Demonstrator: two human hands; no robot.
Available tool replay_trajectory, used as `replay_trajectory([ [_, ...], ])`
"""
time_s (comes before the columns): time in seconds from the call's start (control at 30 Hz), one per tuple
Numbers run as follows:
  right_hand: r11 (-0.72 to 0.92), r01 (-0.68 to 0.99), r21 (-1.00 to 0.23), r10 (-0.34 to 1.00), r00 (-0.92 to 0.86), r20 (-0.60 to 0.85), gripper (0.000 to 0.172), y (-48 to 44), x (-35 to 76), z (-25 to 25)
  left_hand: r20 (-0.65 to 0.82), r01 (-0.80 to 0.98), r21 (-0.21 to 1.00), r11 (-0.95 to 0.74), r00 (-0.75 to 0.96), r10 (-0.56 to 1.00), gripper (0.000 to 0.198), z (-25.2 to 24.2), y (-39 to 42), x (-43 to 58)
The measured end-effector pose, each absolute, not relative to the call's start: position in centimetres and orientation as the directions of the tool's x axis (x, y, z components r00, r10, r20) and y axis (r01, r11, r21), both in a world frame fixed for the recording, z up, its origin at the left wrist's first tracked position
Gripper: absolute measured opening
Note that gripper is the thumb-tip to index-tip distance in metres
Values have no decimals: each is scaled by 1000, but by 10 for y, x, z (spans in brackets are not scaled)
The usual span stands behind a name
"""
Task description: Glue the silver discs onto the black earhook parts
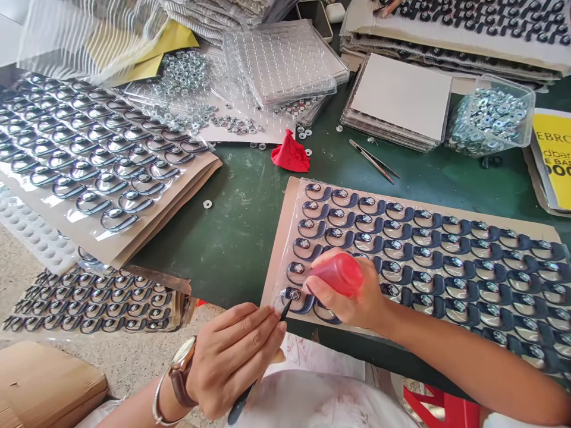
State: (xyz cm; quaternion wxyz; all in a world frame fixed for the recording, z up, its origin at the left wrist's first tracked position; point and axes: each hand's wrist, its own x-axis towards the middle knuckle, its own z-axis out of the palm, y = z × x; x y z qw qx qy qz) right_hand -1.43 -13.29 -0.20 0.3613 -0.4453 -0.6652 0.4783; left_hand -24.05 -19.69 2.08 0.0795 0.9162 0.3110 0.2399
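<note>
My left hand (245,351) is closed round black tweezers (286,310), whose tip meets a dark hook-shaped part (300,302) at the near left corner of a plastic-covered sheet (277,261). In my right hand (361,297) is a red squeeze bottle (339,273), tilted with its nozzle end low and to the left, close to the same part. Rows of these dark curved parts with shiny round metal centres fill the sheet. My right hand and forearm hide some of the near rows.
Left, a stack of similar sheets (173,196) overhangs the green table (223,238). Behind lie loose metal washers (182,74), clear trays (281,65), a red cloth (291,153), metal tweezers (373,160), and a clear tub of washers (495,116). Another person's fingers (390,8) show at the top.
</note>
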Motion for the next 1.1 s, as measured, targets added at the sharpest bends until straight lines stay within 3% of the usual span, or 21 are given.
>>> replay_trajectory([
  [0.2, 57, 277, -959, 941, -336, -41, 17, -133, -13, 4, 414, 508, 332, -795, 679, 607, 20, 18, -197, -242],
  [0.4, 58, 226, -972, 935, -353, -26, 15, -135, -13, 1, 436, 478, 408, -778, 647, 626, 20, 16, -193, -243],
  [0.57, 52, 222, -974, 931, -364, -34, 16, -137, -13, -2, 461, 441, 557, -704, 542, 703, 23, 15, -185, -241],
  [0.8, 176, 175, -969, 906, -413, 90, 19, -139, -10, -9, 399, 377, 755, -537, 385, 832, 23, 7, -183, -243],
  [1.1, 368, 181, -912, 885, -370, 283, 17, -137, -13, -7, 399, 342, 790, -508, 343, 851, 27, -1, -185, -246],
])
